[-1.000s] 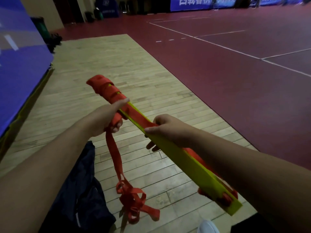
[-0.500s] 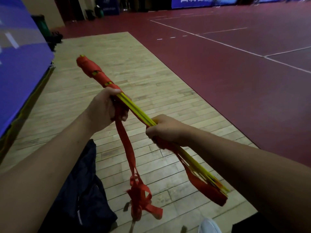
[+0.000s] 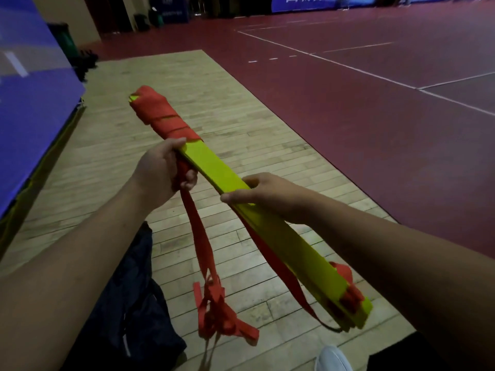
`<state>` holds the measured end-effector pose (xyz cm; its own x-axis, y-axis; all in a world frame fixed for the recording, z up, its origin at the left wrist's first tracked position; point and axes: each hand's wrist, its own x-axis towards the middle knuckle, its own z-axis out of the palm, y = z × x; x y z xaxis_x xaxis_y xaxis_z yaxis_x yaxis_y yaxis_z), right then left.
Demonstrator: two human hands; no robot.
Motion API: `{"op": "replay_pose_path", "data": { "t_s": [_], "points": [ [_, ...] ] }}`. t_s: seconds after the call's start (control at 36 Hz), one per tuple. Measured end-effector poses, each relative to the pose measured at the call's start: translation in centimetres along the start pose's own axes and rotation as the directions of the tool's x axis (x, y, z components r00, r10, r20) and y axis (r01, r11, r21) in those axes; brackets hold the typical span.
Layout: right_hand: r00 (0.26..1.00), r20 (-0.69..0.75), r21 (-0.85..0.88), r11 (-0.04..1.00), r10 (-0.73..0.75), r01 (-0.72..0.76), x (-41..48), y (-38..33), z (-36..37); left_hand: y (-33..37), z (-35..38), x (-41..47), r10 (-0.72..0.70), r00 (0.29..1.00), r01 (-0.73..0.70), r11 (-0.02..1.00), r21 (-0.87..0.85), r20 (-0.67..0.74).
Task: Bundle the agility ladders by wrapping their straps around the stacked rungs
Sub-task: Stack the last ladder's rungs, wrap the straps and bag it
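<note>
- The stacked rungs [image 3: 214,167], flat and yellow-green, are held up in the air in front of the person. They slant from far left down to near right, above the wooden floor [image 3: 241,135].
- The far end is bound in turns of red strap [image 3: 163,116], with only a corner of yellow showing at the tip.
- The left hand [image 3: 158,172] grips the stack just below that wrapping. The thumb lies along the top and the fingers curl underneath, clamping strap against the rungs.
- From that hand a loose tail [image 3: 199,236] hangs down to a knotted tangle [image 3: 217,314] just above the boards.
- The right hand [image 3: 262,194] holds the middle of the stack, thumb across the near face and fingers hooked over the far edge.
- A slack loop [image 3: 284,274] of strap sags under the near half, and more red is bunched at the near end.
- A dark bag [image 3: 128,303] lies on the floor below the left arm, and a white shoe [image 3: 332,357] shows at the bottom edge.
- A blue mat [image 3: 29,97] stands on the left, and a red court [image 3: 348,116] with white lines spreads to the right.
</note>
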<state>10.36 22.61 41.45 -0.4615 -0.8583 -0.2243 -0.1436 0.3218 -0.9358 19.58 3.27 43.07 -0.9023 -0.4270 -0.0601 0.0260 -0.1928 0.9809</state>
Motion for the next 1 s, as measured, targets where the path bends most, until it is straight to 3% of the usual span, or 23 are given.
{"op": "replay_pose_path", "data": {
  "t_s": [0.11, 0.17, 0.31, 0.39, 0.44, 0.56, 0.64, 0.72, 0.81, 0.92, 1.0],
  "points": [
    [0.98, 0.2, 0.277, 0.958, 0.019, -0.076, -0.8, 0.0, 0.4, -0.2, 0.0, -0.2, -0.004, 0.998, 0.001, 0.998, 0.059, 0.055],
    [0.98, 0.198, 0.293, 0.954, -0.003, -0.056, -0.7, 0.3, 0.7, -0.2, -0.1, -0.1, -0.075, 0.996, 0.067, 0.988, 0.141, 0.054],
    [0.991, -0.131, -0.197, 0.98, -0.033, 0.007, 0.3, 0.8, 1.0, -1.3, -0.2, -0.1, -0.268, 0.963, 0.247, 0.883, 0.399, -0.003],
    [0.976, -0.18, -0.503, 0.864, -0.121, 0.015, 0.7, 0.8, 1.5, -2.5, 0.9, 0.2, -0.241, 0.967, 0.254, 0.89, 0.379, -0.083],
    [0.976, -0.168, -0.558, 0.829, -0.136, 0.019, 0.7, 0.6, 1.7, -2.9, 1.5, 0.4, -0.221, 0.96, 0.264, 0.915, 0.304, -0.171],
    [0.978, -0.196, -0.405, 0.914, -0.073, -0.013, 0.5, 0.0, 1.3, -2.2, 1.4, 0.5, -0.196, 0.964, 0.208, 0.977, 0.047, -0.179],
    [0.987, -0.16, -0.122, 0.992, -0.006, -0.014, 0.3, -0.2, 0.8, -1.3, 1.1, 0.2, -0.105, 0.99, 0.105, 0.994, -0.013, -0.094],
    [0.997, 0.051, 0.086, 0.994, 0.064, -0.068, -0.3, -0.3, 0.5, -0.7, 1.1, -0.1, -0.005, 1.0, 0.005, 1.0, -0.004, -0.023],
    [0.984, 0.161, 0.175, 0.979, 0.074, -0.102, -0.6, -0.4, 0.6, -0.4, 1.0, -0.1, 0.058, 0.998, -0.058, 0.998, -0.016, -0.028],
    [0.947, 0.321, 0.386, 0.914, -0.007, -0.124, -0.7, -0.3, 0.9, -0.5, 0.4, 0.0, 0.038, 0.998, -0.037, 0.999, 0.009, -0.053],
    [0.952, 0.3, 0.399, 0.914, -0.056, -0.072, -0.8, -0.3, 0.8, -0.6, 0.0, 0.3, -0.04, 0.997, 0.046, 0.992, 0.114, -0.059]
  ]
}}
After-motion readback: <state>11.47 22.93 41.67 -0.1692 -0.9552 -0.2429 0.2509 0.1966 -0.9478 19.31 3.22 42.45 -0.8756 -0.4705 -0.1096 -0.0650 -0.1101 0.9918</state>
